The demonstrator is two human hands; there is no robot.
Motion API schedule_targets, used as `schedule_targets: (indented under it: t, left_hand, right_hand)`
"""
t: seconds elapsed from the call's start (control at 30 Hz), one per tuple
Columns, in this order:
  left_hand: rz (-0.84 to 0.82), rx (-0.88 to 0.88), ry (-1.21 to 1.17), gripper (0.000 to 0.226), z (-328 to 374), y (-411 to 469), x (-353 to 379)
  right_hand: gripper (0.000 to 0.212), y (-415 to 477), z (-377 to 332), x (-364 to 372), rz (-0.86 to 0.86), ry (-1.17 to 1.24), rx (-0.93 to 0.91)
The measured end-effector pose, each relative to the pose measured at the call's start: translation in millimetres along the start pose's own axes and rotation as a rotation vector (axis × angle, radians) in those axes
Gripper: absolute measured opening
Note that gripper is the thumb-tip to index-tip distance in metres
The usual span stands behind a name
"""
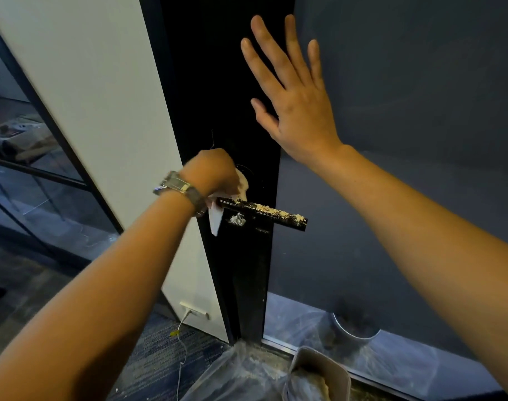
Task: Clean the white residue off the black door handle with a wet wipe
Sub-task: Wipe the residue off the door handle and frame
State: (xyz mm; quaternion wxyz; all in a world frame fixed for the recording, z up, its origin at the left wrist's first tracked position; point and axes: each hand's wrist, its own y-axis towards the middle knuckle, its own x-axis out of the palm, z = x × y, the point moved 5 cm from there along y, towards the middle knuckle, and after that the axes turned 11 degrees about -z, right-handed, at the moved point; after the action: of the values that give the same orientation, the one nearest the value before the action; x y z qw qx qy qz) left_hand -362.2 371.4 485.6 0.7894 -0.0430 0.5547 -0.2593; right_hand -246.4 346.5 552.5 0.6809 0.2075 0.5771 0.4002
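At the far left of the frame there is a glass partition with dark frames, and next to it a white wall panel that runs from the top down to the floor. Low on this panel sits a white socket, and a thin white cable hangs from it onto the blue carpet.

The left hand, in the centre of the frame, wears a metal watch on the wrist. This hand is clenched around a wet wipe and presses it against the base end of the black door handle. One corner of the wipe hangs down below the handle. The handle points to the right and slightly down, and pale powdery residue covers most of its top side up to the free end. A small white lump also lies on the black door frame just below the handle.

In the upper middle of the frame the right hand is flat with fingers spread, holding nothing, placed over the edge where the black frame meets the dark grey door.

At the bottom, a clear plastic sheet covers the floor, and a grey bin stands on it, right of centre.
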Motion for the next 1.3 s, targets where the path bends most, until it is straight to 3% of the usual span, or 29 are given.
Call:
schedule_targets:
  t: [0.07,0.2,0.5,0.63,0.77,0.93,1.3]
  left_hand:
    - [0.17,0.028,0.173,0.011,15.7,-3.5,3.9]
    - [0.232,0.016,0.28,0.026,10.9,-0.3,-0.4]
    - [-0.076,0.313,0.396,0.036,18.7,-2.5,8.0]
    - [-0.172,0.401,0.29,0.032,17.1,-1.9,12.8]
    - [-0.17,0.444,0.121,0.024,11.5,0.7,5.1]
    - [-0.285,0.484,0.014,0.025,32.3,1.8,23.5]
    - [-0.366,0.507,-0.01,0.024,46.2,4.2,32.7]
  right_hand:
    - [0.054,-0.4,0.6,-0.2,0.006,-0.001,-0.006]
    - [0.054,-1.5,0.4,-0.5,0.014,-0.015,-0.012]
    - [0.054,-1.1,1.6,-0.5,-0.004,-0.006,-0.019]
    - [0.054,-2.1,2.0,-0.5,-0.014,-0.012,-0.027]
    - [0.054,-2.3,2.7,-2.2,-0.026,-0.017,-0.036]
    - [0.055,-2.1,3.4,-1.2,-0.037,-0.035,-0.036]
    - [0.056,-3.7,5.0,-2.1,-0.048,-0.039,-0.055]
